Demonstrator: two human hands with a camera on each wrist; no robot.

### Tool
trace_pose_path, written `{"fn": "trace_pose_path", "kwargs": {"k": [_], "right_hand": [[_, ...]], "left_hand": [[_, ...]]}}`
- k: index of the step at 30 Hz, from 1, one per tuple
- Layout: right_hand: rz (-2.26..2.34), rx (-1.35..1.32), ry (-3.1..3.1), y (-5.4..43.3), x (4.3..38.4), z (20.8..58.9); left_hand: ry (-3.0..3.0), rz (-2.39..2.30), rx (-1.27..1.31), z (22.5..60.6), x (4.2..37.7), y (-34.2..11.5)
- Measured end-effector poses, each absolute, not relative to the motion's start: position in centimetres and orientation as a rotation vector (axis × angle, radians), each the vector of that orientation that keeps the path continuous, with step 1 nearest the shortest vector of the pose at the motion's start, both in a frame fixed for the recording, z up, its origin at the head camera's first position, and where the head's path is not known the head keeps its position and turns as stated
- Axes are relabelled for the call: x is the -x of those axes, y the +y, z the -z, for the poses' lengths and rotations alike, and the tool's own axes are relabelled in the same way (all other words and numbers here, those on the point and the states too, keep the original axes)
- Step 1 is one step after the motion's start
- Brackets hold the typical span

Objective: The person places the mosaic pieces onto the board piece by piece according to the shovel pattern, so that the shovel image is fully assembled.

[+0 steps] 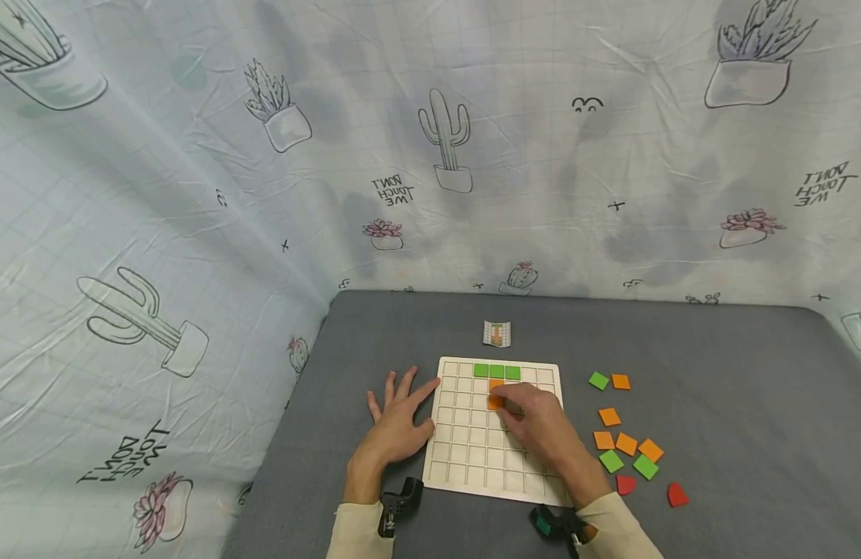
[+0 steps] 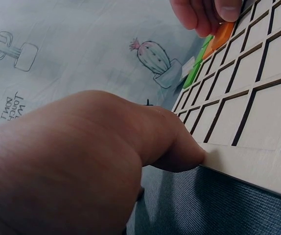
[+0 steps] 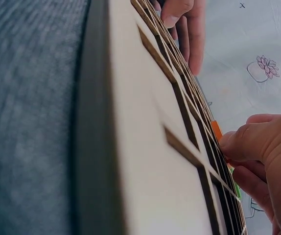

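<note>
A pale wooden grid board (image 1: pixel 465 454) lies on the grey table. Three green tiles (image 1: pixel 497 371) sit side by side in its far row, with an orange tile (image 1: pixel 496 383) below the middle one. Thumb and fingers of my right hand (image 1: pixel 540 419) pinch another orange tile (image 1: pixel 495 402) at the cell just nearer. In the right wrist view, the thumb touches an orange tile (image 3: pixel 217 129); the fingers hide part of the area. My left hand (image 1: pixel 397 427) has its fingers spread, thumb and index fingertip touching the board's left edge.
Loose orange tiles (image 1: pixel 609 417), green tiles (image 1: pixel 611 461) and two red pieces (image 1: pixel 678 494) lie to the right of the board. A small printed card (image 1: pixel 497 334) lies beyond it. Cactus-printed cloth (image 1: pixel 542 171) hangs behind the table (image 1: pixel 744 388) and along its left side.
</note>
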State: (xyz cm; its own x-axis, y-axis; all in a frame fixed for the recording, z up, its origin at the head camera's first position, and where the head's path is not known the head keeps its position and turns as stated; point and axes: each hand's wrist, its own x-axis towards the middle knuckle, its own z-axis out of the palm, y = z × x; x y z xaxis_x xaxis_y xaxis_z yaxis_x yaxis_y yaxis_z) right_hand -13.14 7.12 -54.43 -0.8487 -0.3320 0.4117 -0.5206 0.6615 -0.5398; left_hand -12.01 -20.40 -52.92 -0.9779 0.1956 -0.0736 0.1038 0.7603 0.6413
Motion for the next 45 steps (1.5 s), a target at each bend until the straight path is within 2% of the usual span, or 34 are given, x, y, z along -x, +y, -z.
{"fn": "trace_pose_path", "kwargs": {"k": [15,26,45], "right_hand": [[-1.012,-0.653,-2.630,7.0,12.9,54.5],[-1.081,-0.622,-2.613,8.3,12.6,53.9],[-1.212,-0.375,-2.575,17.3,8.2,51.2]], "left_hand": [[2.890,-1.105,-0.274,55.4,12.3,-20.8],[2.813,-1.077,-0.273,53.0,11.9,-20.6],[2.815,-1.041,-0.261,53.0,11.8,-20.6]]}}
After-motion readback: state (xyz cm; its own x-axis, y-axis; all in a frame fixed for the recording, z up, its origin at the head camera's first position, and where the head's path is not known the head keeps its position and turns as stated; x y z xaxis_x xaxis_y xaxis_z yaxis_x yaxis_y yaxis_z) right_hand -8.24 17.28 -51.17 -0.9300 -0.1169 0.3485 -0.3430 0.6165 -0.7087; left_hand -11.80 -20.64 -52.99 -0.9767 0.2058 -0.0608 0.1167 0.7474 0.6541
